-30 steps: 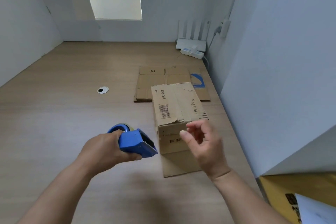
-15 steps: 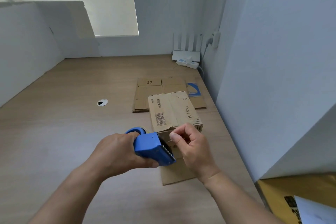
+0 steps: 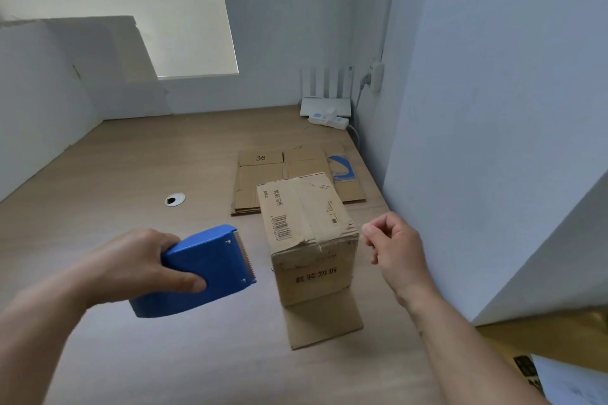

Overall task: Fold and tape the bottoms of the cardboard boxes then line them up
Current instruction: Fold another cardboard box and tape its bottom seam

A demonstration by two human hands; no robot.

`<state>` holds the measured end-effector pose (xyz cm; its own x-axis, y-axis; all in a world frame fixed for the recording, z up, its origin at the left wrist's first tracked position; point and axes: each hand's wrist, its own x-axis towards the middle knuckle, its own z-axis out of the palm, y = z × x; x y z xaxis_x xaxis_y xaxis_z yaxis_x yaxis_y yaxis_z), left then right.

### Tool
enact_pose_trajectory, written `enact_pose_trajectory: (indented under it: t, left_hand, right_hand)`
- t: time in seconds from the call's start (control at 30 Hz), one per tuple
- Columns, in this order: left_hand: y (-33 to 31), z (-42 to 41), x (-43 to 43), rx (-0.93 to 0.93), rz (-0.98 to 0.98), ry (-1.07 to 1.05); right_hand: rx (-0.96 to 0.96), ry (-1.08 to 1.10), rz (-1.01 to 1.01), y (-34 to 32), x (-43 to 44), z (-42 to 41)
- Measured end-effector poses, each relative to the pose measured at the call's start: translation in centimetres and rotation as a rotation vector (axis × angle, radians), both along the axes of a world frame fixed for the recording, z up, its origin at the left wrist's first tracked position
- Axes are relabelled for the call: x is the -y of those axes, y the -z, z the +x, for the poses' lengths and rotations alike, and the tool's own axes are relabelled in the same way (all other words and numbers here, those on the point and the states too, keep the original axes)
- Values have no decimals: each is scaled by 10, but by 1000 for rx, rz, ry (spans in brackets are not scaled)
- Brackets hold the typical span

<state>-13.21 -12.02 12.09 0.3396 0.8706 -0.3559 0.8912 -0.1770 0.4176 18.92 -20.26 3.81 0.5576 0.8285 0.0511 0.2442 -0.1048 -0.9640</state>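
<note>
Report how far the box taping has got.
Done, apparently: one cardboard box stands upside down on the table, a tape strip along its folded bottom seam. In hand: the left hand holds the blue tape dispenser; the right hand is pinched beside the box. Left: flat cardboard boxes behind remain unfolded.

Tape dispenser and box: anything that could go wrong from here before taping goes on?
1. The tape dispenser in the left hand shows its toothed blade bare, facing the right hand; reaching across could nick fingers.
2. The right hand's pinched fingers appear to pull clear tape, hard to see; it may twist or stick to itself.
3. The cardboard box stands unheld on a loose flap, so pressing tape could shift it.
</note>
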Motion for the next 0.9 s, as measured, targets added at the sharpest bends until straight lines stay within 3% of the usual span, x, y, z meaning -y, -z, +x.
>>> enact_pose_trajectory:
  t: [0.3, 0.57, 0.63, 0.8, 0.9]
  left_hand:
    - [18, 21, -30, -113, -31, 28]
    - [43, 33, -41, -155, -103, 44]
    - [52, 39, -40, -162, -139, 57]
    - [67, 56, -36, -157, -172, 81]
    - [65, 59, -35, -170, -169, 81]
  right_hand:
    - [11, 24, -151, 15, -24, 6]
    - [-90, -11, -233, 29, -31, 10]
    - [-203, -36, -248, 32, -34, 14]
    - [-778, -98, -266, 39, -36, 16]
    - [-806, -56, -355, 44, -36, 20]
